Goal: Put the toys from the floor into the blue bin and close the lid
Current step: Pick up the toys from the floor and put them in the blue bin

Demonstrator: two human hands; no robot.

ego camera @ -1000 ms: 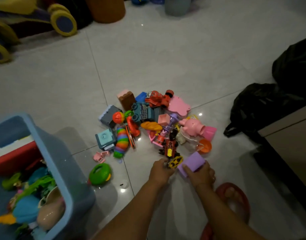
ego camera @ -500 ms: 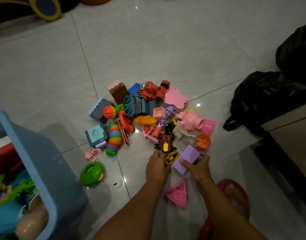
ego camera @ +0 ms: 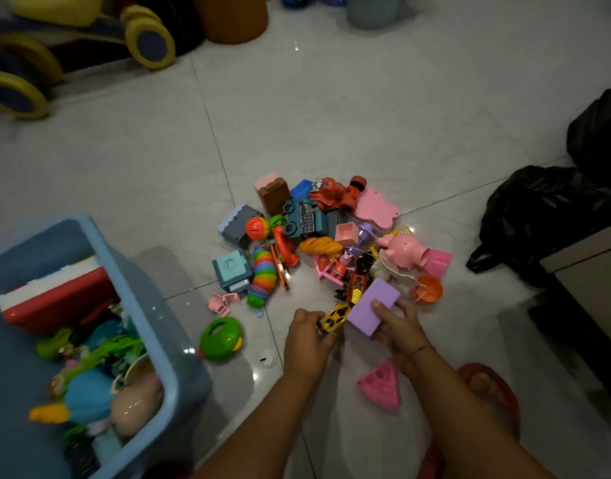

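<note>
Your left hand [ego camera: 307, 337] gripped a yellow-and-black toy car [ego camera: 335, 318], fingers curled round it. Your right hand [ego camera: 399, 328] held a purple block [ego camera: 373, 307], thumb on top. Both hovered at the near edge of the toy pile [ego camera: 306, 223] on the floor [ego camera: 331, 115]. The blue bin [ego camera: 155, 316] stood open and partly filled at your left. A pink wedge [ego camera: 382, 388] lay between your forearms.

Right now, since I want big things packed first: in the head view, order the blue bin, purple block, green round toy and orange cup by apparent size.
1. blue bin
2. purple block and green round toy: alike; the block is held, likely nearer the camera, so unranked
3. orange cup
</note>
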